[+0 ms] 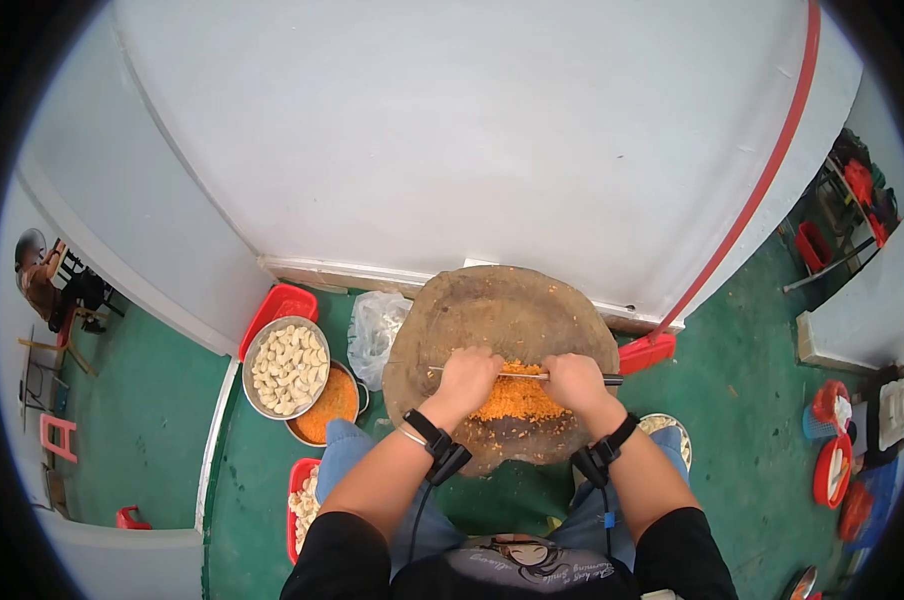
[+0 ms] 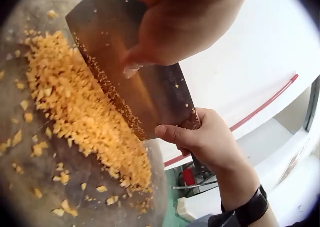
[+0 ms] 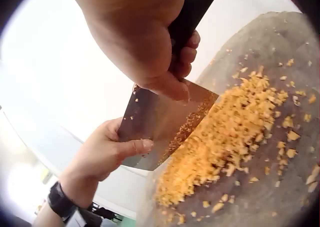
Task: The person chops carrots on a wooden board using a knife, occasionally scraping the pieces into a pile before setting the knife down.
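A broad cleaver [image 1: 520,375] stands across a round wooden chopping block [image 1: 452,300], its lower edge at a heap of finely chopped orange bits [image 1: 517,400] that look like carrot. My left hand [image 1: 469,375] grips the blade toward its far end, with the thumb flat on the face in the left wrist view. At the other end, my right hand [image 1: 575,382] holds the cleaver where the dark handle meets the blade; its thumb [image 3: 172,86] lies against the metal. Orange crumbs cling along the lower blade [image 2: 110,41]. Loose bits are scattered over the block.
Left of the block are a plastic bag [image 1: 375,335], a bowl of pale pieces [image 1: 290,368], a pot of orange bits [image 1: 330,408] and a red tub [image 1: 294,298]. A white wall [image 1: 452,150] rises behind. Another person [image 1: 47,275] sits far left.
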Motion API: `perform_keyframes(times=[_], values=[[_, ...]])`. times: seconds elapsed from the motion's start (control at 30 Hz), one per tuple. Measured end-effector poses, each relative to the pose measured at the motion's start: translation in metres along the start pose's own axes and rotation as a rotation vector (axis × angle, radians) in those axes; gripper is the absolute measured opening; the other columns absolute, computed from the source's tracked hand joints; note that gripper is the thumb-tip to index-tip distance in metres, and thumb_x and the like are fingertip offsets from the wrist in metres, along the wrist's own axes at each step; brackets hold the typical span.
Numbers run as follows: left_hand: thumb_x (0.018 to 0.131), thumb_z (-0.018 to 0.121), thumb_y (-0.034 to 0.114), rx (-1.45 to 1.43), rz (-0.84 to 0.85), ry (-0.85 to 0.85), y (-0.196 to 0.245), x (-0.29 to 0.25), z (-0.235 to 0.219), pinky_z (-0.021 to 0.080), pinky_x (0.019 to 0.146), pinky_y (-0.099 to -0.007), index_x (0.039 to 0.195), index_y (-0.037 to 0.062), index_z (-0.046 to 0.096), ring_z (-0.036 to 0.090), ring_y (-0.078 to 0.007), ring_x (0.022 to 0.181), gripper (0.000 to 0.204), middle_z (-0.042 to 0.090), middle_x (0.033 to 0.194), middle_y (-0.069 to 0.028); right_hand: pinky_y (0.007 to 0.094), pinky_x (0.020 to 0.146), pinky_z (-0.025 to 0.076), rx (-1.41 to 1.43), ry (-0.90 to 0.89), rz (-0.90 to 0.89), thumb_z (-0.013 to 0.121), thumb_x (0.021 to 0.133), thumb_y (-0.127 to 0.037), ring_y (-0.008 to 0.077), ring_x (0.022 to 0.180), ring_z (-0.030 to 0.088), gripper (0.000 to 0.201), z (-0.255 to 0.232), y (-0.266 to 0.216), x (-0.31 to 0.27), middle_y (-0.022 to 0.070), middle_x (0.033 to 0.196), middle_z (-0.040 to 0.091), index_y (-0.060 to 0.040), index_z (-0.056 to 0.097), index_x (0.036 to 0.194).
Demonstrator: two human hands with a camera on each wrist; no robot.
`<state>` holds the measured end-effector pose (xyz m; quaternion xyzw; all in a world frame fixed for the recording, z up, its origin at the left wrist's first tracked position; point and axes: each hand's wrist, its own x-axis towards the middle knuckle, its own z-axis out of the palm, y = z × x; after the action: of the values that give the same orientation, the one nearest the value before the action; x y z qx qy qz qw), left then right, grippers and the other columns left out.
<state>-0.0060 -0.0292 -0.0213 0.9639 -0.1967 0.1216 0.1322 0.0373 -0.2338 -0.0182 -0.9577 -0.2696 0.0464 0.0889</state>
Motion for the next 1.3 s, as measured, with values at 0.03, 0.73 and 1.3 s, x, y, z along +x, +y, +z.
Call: perform_keyframes(times=[0.03, 0.73, 1.3], values=[[0.071, 0.056, 0.006, 0.016, 0.012, -0.023, 0.002, 0.003, -0.001, 0.045, 0.066, -0.0414, 0.074, 0.0077, 0.056, 0.058, -0.0296, 0.079, 0.003, 0.056, 0.075, -0.0112, 0.0431, 0.065, 0.052, -0.004, 0.003, 0.002, 0.064, 0.074, -0.024, 0.0319, 0.070, 0.065, 0.015, -0.004, 0.000, -0.002, 0.0145, 0.068, 0.064, -0.0087, 0.066, 0.073], [0.071, 0.058, 0.007, -0.038, -0.019, -0.116, 0.003, -0.008, -0.028, 0.047, 0.068, -0.0421, 0.074, 0.0066, 0.060, 0.060, -0.0314, 0.078, 0.004, 0.058, 0.075, -0.0119, 0.0434, 0.066, 0.053, 0.087, 0.010, -0.071, 0.062, 0.073, -0.020, 0.0317, 0.072, 0.066, 0.015, -0.018, -0.017, -0.015, 0.0170, 0.070, 0.065, -0.0057, 0.066, 0.072], [0.065, 0.071, 0.021, 0.198, -0.072, -0.220, -0.043, -0.049, -0.065, 0.040, 0.076, -0.0384, 0.070, 0.0133, 0.066, 0.060, -0.0239, 0.081, 0.011, 0.062, 0.073, -0.0051, 0.0462, 0.067, 0.049, 0.312, -0.109, -0.208, 0.064, 0.081, -0.025, 0.0369, 0.074, 0.062, 0.024, -0.006, -0.076, -0.031, 0.0178, 0.076, 0.063, -0.0043, 0.055, 0.090]])
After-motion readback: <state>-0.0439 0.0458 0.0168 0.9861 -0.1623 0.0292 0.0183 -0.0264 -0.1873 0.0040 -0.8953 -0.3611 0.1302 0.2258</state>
